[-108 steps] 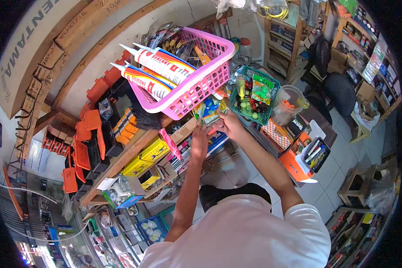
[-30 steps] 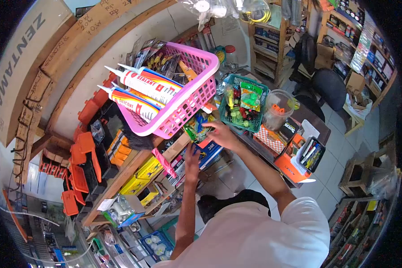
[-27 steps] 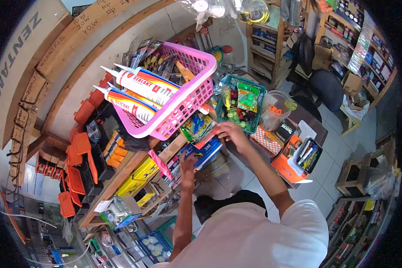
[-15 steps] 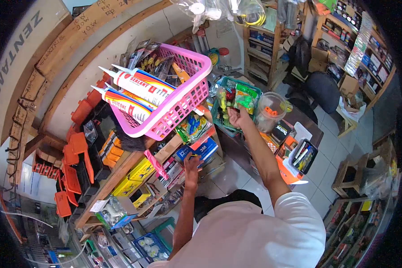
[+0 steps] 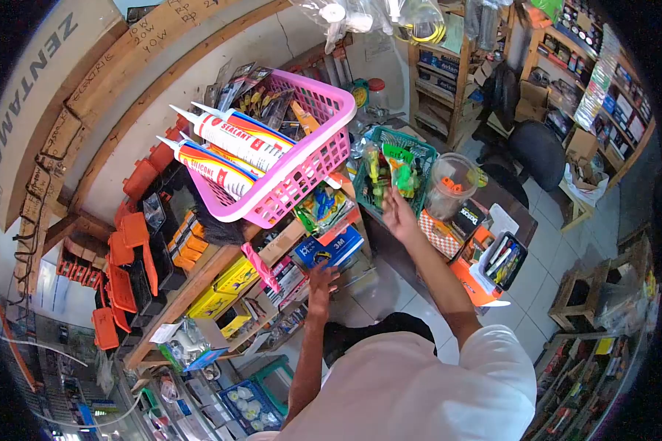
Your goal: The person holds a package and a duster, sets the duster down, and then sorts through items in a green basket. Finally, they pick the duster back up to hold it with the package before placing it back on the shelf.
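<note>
My right hand point(image 5: 401, 219) is at the near rim of a green plastic basket point(image 5: 368, 200). Its fingertips meet the lower end of a green packet point(image 5: 400, 170), which stands tilted over the basket and seems pinched there; the grip is partly hidden. Yellow-green items point(image 5: 374, 165) lie in the basket beside it. My left hand point(image 5: 321, 288) hangs with fingers apart and nothing in it, close to a blue 3M box point(image 5: 340, 245) on the shelf.
A pink basket point(image 5: 301, 180) holding sealant tubes point(image 5: 235, 136) stands on the left shelf. Right of the green basket are a clear tub point(image 5: 449, 184) with orange pieces and a black tray point(image 5: 504, 263) of pens. A dark chair point(image 5: 537, 153) stands farther back.
My right hand has drawn back slightly toward me, and the green packet has turned from lying flat to a more upright position. My left hand's fingers have spread. The view has shifted slightly.
</note>
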The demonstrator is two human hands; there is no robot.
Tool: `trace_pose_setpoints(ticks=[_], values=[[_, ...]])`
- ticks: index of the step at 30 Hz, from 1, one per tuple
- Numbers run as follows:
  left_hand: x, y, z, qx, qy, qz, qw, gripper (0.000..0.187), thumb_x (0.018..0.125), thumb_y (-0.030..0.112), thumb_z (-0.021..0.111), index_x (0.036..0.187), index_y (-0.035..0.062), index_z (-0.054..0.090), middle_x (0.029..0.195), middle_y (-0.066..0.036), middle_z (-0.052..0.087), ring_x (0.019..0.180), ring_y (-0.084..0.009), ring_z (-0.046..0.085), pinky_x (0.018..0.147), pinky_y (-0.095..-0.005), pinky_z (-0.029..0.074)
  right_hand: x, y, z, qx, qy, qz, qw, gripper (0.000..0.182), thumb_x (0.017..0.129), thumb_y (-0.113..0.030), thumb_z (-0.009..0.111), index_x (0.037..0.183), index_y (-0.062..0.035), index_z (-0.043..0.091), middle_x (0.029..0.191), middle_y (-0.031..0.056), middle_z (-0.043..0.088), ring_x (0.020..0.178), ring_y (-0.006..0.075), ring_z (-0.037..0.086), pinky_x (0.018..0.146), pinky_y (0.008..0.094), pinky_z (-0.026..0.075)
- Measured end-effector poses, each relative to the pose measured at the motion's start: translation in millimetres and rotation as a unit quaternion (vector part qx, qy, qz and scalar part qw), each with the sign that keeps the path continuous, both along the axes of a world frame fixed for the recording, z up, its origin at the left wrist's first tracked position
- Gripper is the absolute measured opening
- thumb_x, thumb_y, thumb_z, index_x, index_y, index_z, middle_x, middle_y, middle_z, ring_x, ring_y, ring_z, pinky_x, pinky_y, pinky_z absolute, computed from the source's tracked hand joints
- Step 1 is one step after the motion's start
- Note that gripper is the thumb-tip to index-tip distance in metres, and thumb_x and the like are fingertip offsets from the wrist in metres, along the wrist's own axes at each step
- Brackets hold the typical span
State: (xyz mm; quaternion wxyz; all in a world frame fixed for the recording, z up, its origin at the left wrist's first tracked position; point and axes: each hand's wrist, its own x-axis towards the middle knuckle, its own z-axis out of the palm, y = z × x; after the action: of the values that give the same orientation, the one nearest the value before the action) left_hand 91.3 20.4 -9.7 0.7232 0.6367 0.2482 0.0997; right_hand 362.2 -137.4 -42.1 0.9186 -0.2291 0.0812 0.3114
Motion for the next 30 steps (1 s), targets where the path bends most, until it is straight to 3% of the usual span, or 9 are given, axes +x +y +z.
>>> trace_pose_setpoints(ticks=[6, 12, 16, 18, 19, 21, 23, 25, 30], values=[[6, -17, -10, -0.014, -0.059, -0.079, 0.995, 0.061, 0.093, 0.052, 0.051, 0.139, 0.0138, 0.039, 0.132, -0.012, 0.053, 0.119, -0.0254, 0.051, 0.092, -0.0418, 0.043, -167, -34, 28, -0.157, -0.075, 0.104, 0.979, 0.026, 0.093, -0.037, 0.061, 0.102, -0.0126, 0.060, 0.083, -0.0001, 0.064, 0.069, 0.0116, 0.061, 0.059, 0.0254, 0.046], [3, -37, -45, -0.331, -0.049, -0.064, 0.940, 0.057, 0.094, 0.039, 0.055, 0.136, 0.0029, 0.041, 0.131, -0.010, 0.053, 0.119, -0.0246, 0.052, 0.101, -0.0420, 0.041, -254, -46, -5, -0.334, -0.237, 0.241, 0.880, 0.026, 0.094, -0.030, 0.060, 0.090, -0.0049, 0.066, 0.080, 0.0059, 0.068, 0.072, 0.0113, 0.063, 0.059, 0.0243, 0.048], [-14, -31, -70, -0.404, -0.069, -0.058, 0.910, 0.050, 0.097, 0.032, 0.048, 0.137, 0.0036, 0.041, 0.131, -0.012, 0.053, 0.117, -0.0274, 0.055, 0.101, -0.0448, 0.043, -253, -44, 6, -0.302, -0.311, 0.263, 0.862, 0.026, 0.094, -0.028, 0.059, 0.089, -0.0040, 0.066, 0.079, 0.0060, 0.068, 0.071, 0.0112, 0.063, 0.060, 0.0258, 0.048], [-24, -26, -68, -0.434, -0.091, -0.006, 0.896, 0.049, 0.098, 0.032, 0.044, 0.138, 0.0037, 0.041, 0.131, -0.013, 0.053, 0.118, -0.0280, 0.054, 0.101, -0.0449, 0.043, -228, -42, 17, -0.309, -0.411, 0.467, 0.719, 0.025, 0.095, -0.026, 0.056, 0.089, -0.0028, 0.065, 0.076, 0.0043, 0.066, 0.068, 0.0117, 0.060, 0.062, 0.0284, 0.050], [-30, -26, -57, -0.465, -0.112, 0.041, 0.877, 0.048, 0.099, 0.032, 0.041, 0.138, 0.0038, 0.041, 0.131, -0.014, 0.054, 0.118, -0.0285, 0.054, 0.101, -0.0450, 0.043, -214, -36, 21, -0.304, -0.416, 0.477, 0.712, 0.025, 0.095, -0.026, 0.056, 0.089, -0.0028, 0.065, 0.076, 0.0043, 0.066, 0.068, 0.0117, 0.060, 0.062, 0.0284, 0.050], [-41, -19, -52, -0.465, -0.120, 0.082, 0.873, 0.047, 0.101, 0.033, 0.035, 0.138, 0.0046, 0.040, 0.132, -0.014, 0.053, 0.120, -0.0295, 0.053, 0.102, -0.0455, 0.042, -184, -20, 31, -0.246, -0.525, 0.647, 0.496, 0.027, 0.096, -0.027, 0.055, 0.093, -0.0022, 0.065, 0.079, 0.0031, 0.065, 0.069, 0.0116, 0.059, 0.065, 0.0295, 0.050], [-53, -5, -72, -0.478, -0.178, 0.054, 0.859, 0.046, 0.102, 0.033, 0.033, 0.139, 0.0059, 0.040, 0.133, -0.014, 0.052, 0.121, -0.0301, 0.052, 0.103, -0.0465, 0.041, -161, 0, 34, -0.203, -0.708, 0.475, 0.482, 0.035, 0.097, -0.035, 0.052, 0.106, -0.0032, 0.064, 0.086, 0.0032, 0.064, 0.073, 0.0112, 0.057, 0.067, 0.0296, 0.049], [-63, -1, -62, -0.485, -0.230, 0.028, 0.843, 0.046, 0.102, 0.033, 0.032, 0.139, 0.0061, 0.040, 0.134, -0.014, 0.051, 0.122, -0.0309, 0.051, 0.104, -0.0476, 0.040, -150, 24, 89, -0.239, -0.580, 0.497, 0.600, 0.046, 0.097, -0.043, 0.049, 0.124, -0.0062, 0.056, 0.098, 0.0051, 0.065, 0.078, 0.0121, 0.059, 0.069, 0.0273, 0.048], [-73, 11, -57, -0.456, -0.229, 0.092, 0.855, 0.049, 0.102, 0.036, 0.030, 0.140, 0.0067, 0.039, 0.136, -0.013, 0.049, 0.125, -0.0302, 0.048, 0.108, -0.0482, 0.035, -149, 100, 157, -0.197, -0.432, 0.494, 0.728, 0.064, 0.096, -0.057, 0.040, 0.139, -0.0098, 0.041, 0.120, 0.0102, 0.061, 0.100, 0.0172, 0.060, 0.081, 0.0306, 0.047]])
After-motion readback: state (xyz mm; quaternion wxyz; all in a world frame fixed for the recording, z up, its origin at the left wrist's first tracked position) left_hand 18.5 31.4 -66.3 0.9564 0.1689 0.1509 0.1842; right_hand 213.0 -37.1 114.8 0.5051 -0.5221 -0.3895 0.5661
